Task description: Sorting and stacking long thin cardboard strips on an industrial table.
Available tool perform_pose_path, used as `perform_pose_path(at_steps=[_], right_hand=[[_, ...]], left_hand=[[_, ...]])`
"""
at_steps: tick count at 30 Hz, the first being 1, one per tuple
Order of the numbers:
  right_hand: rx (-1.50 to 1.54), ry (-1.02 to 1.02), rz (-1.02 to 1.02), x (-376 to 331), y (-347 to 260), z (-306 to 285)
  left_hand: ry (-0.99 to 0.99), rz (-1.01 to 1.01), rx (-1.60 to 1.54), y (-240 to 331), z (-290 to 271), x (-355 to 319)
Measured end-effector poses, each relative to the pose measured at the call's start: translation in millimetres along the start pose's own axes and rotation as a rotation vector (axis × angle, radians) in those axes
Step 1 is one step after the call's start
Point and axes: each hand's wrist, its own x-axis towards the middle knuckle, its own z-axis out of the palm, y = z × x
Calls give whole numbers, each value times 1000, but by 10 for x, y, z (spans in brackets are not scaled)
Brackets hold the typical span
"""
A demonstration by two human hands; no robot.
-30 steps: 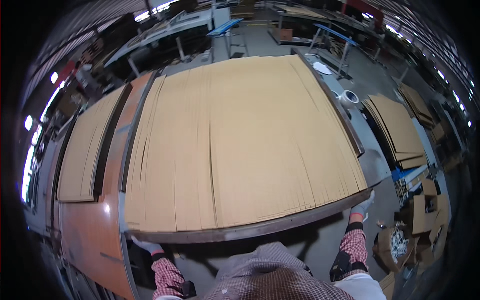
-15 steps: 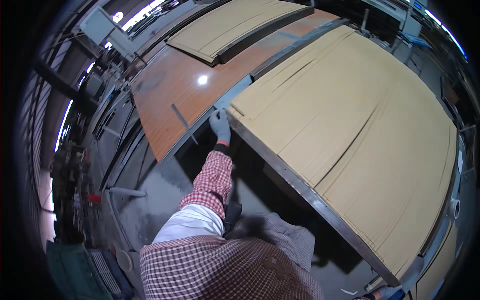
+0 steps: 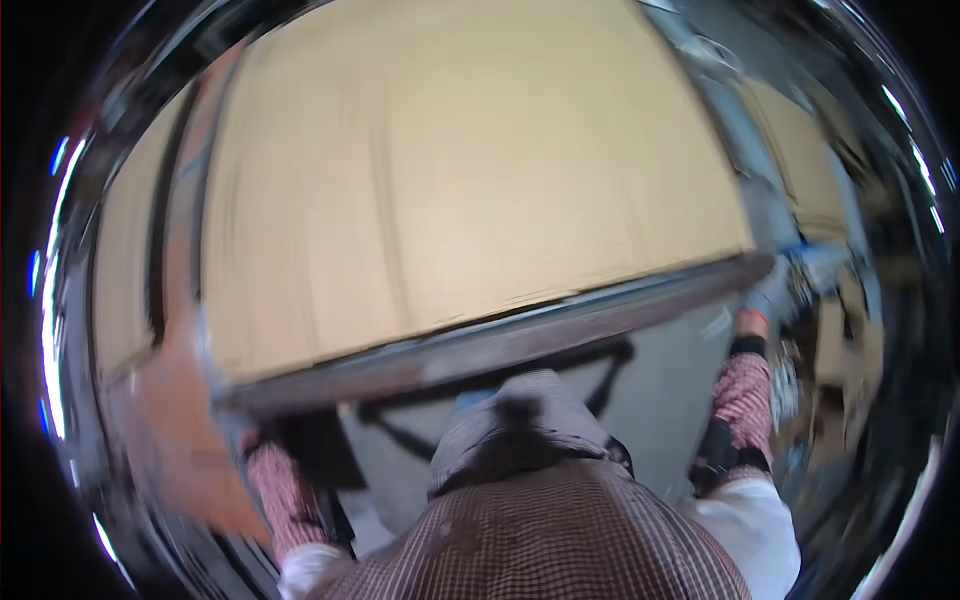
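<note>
A large tan sheet [image 3: 480, 170] with long creases lies across a table with a dark metal edge rail [image 3: 530, 340] right in front of me. My right hand [image 3: 768, 290], in a grey glove, is at the rail's right end, against the corner. Motion blurs its fingers, so their grip is unclear. At the left end of the rail my left hand [image 3: 238, 422] is by the corner, smeared and mostly hidden. Both forearms, in red checked sleeves, reach out on either side of my body.
Farther left, another tan sheet [image 3: 135, 235] lies beside an orange-brown wood-grain panel [image 3: 180, 430]. On the right stand a further tan sheet [image 3: 790, 150] and some cardboard pieces [image 3: 838, 345]. Grey floor [image 3: 655, 400] shows below the rail.
The view has swung right, so the table's near edge now runs across in front of me. My right hand and forearm have come well into view; my left hand now appears lower left.
</note>
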Motion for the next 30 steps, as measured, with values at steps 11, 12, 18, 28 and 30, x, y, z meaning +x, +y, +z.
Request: perform_pose_path(at_steps=[11,12,18,28,30], right_hand=[[626,-176,247,1040,1253,-932],[329,362,158,690,1039,-185],[830,-240,488,617,1193,-320],[173,47,367,1037,1204,-365],[-62,147,395,667,751,181]], left_hand=[[-54,-137,-334,248,1003,300],[-27,-59,-193,108,794,410],[-139,13,-904,-83,359,1457],[-110,87,-45,465,889,570],[-190,-118,-416,249,724,618]])
